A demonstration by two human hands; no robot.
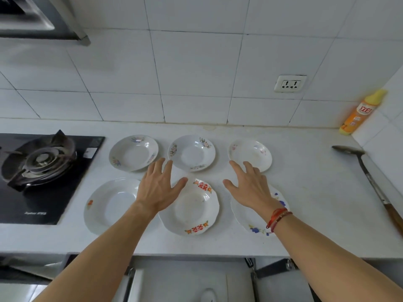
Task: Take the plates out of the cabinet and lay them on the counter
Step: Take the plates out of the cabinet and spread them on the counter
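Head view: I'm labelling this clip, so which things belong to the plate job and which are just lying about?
Job: back-left plate, back-middle plate, back-right plate, front-left plate, front-middle plate, front-right plate, counter, left hand, right hand.

Lying about: gas burner, orange bottle, metal ladle, wall socket.

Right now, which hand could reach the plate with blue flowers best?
The right hand: its wrist is right above the blue-flower plate, while the left hand hovers over the plates further left.
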